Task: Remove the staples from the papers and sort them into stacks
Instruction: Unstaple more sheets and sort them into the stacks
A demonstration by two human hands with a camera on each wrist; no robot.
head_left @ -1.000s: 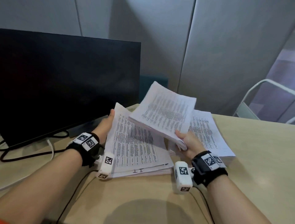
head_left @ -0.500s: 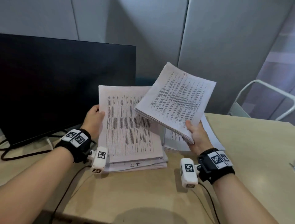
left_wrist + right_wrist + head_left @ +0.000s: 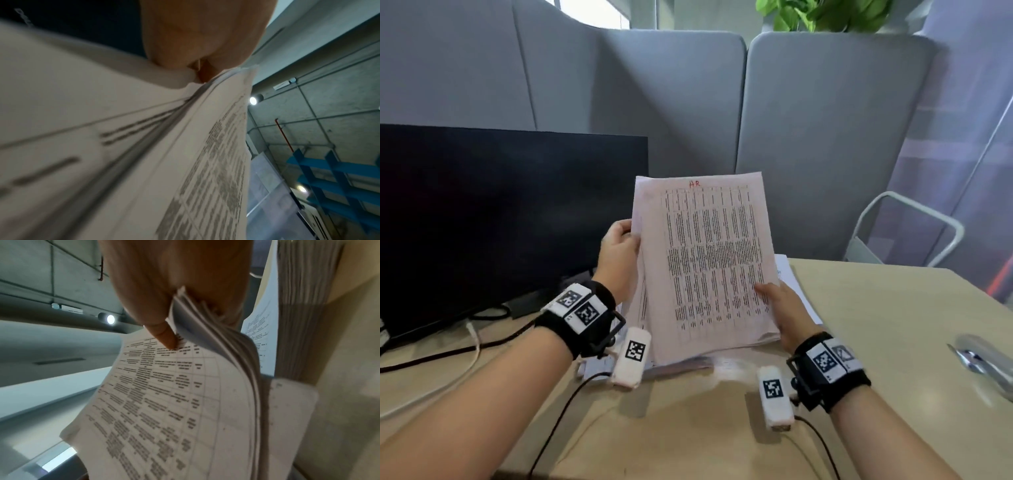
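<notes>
A thick bundle of printed papers (image 3: 705, 260), marked "AR" in red at its top, stands nearly upright above the desk. My left hand (image 3: 621, 240) grips its left edge, together with some sheets just behind it. My right hand (image 3: 779, 303) pinches the lower right corner, thumb on the front page. The right wrist view shows that thumb (image 3: 167, 337) pressing on the table print of the bundle (image 3: 164, 402). In the left wrist view my left hand (image 3: 201, 40) closes on the papers' edge (image 3: 164, 146). No staple can be made out.
A paper stack (image 3: 681, 365) lies on the beige desk (image 3: 876, 342) under the bundle, and another stack (image 3: 791, 284) lies behind my right hand. A grey metal tool (image 3: 983, 359) sits at the right edge. A dark monitor (image 3: 500, 212) and cables (image 3: 465, 349) fill the left; a white chair (image 3: 914, 229) stands beyond.
My right hand has swung its bundle left and upright, in front of the sheets in my left hand. My left hand has risen to the bundle's left edge.
</notes>
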